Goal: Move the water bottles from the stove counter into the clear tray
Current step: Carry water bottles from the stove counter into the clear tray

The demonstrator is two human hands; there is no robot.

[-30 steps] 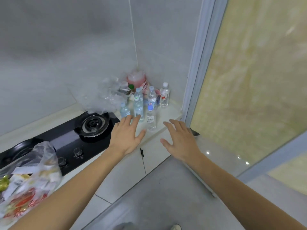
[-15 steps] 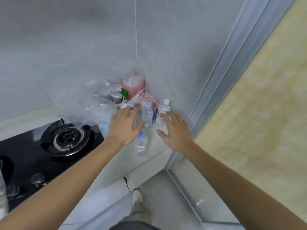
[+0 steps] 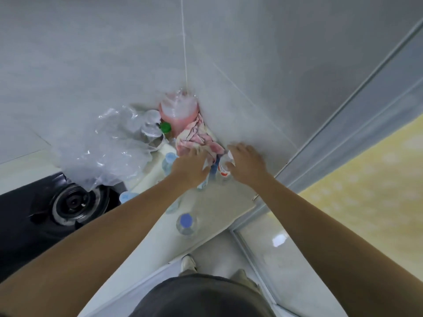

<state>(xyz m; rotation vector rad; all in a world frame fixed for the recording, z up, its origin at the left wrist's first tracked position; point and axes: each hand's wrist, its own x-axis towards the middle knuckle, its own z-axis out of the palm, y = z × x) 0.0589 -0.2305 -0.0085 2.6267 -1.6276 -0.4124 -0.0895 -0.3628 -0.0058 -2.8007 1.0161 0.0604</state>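
Several small water bottles stand in the corner of the pale stove counter (image 3: 219, 202). My right hand (image 3: 248, 167) wraps thumb and fingers round a white-capped bottle with a red label (image 3: 225, 167). My left hand (image 3: 190, 165) lies with fairly straight fingers over another bottle, whose label (image 3: 202, 184) shows below the palm. A blue-capped bottle (image 3: 186, 221) stands alone near the counter's front edge. Two pale-capped bottles (image 3: 169, 159) (image 3: 126, 197) stand left of my left arm. No clear tray is in view.
A crumpled clear plastic bag (image 3: 103, 149) lies behind the gas burner (image 3: 73, 202) of the black stove. In the corner stand a pink container (image 3: 178, 110), a green-capped bottle (image 3: 165, 127) and a pink cloth (image 3: 196, 138). A grey door frame (image 3: 343, 124) borders the right.
Both hands have reached further into the corner onto the back bottles. The camera has come closer and tilted down over the counter.
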